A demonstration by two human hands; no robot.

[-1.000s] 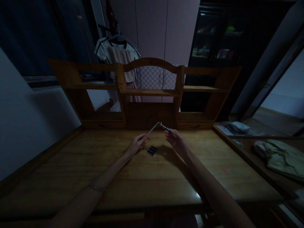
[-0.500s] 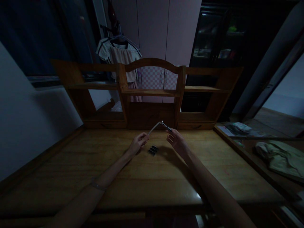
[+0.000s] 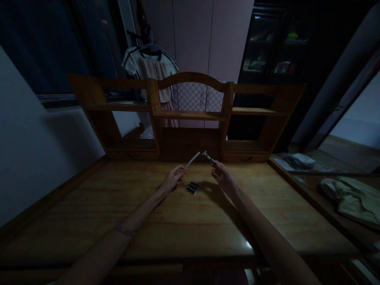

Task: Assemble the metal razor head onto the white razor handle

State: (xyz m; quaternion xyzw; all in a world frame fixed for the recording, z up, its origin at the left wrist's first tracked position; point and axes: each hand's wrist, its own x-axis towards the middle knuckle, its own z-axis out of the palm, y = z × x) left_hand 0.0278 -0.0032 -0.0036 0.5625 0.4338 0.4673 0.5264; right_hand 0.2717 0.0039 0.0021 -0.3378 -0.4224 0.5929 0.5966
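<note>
My left hand [image 3: 173, 178] is closed on the lower end of a thin, pale, slightly curved strip [image 3: 193, 159] that points up and to the right; its exact kind is unclear in the dim light. Pinched in my right hand [image 3: 222, 174] is a razor [image 3: 210, 157] with a dark grip and a shiny metal head, tilted up and to the left. A small gap separates the razor's head from the strip's tip. On the desk below, between both hands, lies a small pack of black pieces [image 3: 192, 187] in a row, too small to identify for certain.
The wooden desk [image 3: 118, 241] carries an open shelf unit [image 3: 190, 115] along its back edge. To the right, a bundle of light cloth [image 3: 354, 196] and plastic-wrapped items [image 3: 301, 159] lie past the desk's raised edge. Clothes [image 3: 151, 67] hang behind the shelf.
The razor has shifted slightly right, away from the strip's tip, so a gap now shows between them. My left hand is nearly still.
</note>
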